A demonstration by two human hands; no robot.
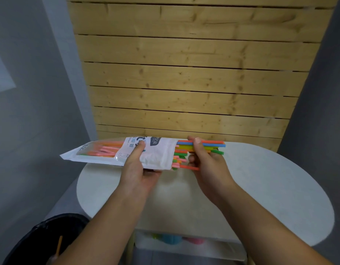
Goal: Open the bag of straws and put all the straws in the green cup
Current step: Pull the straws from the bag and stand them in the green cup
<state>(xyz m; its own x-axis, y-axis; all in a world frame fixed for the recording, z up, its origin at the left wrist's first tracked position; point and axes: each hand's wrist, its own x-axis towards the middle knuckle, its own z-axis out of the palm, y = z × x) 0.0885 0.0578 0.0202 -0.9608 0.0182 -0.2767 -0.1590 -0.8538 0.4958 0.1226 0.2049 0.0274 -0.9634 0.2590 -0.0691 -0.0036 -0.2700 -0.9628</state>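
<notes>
Crosswise over the far half of the round white desk [261,178] lies the flat white plastic bag of straws [157,155], its long axis running left to right. Its sealed left edge reaches out past the desk's left rim, and a clear window at that end shows orange and pink straws inside. At the right end the bag's mouth is undone, and a bundle of coloured plastic straws [213,145], orange, green, blue, yellow and pink, sticks out of it with the tips pointing right.

The left grip [140,167] holds the bag about its middle, thumb pressed on the printed top face and fingers curled under the near edge. The right grip [205,161] is clenched round the upper straws just beyond the mouth, thumb on top; a few shorter ends lie below it, ungrasped.

Beneath the bag the desk carries a soft shadow, and its white top shows between the two forearms and out to the curved right rim. Behind the far edge stands a wall of pale wooden slats [184,73], close to the bag's far side. A grey wall [40,111] flanks it on the left. Under the desk's near edge a white shelf [184,247] bears blurred green, blue and pink shapes [169,239]. A black bin [50,236] sits at the lower left, beside the left forearm.
</notes>
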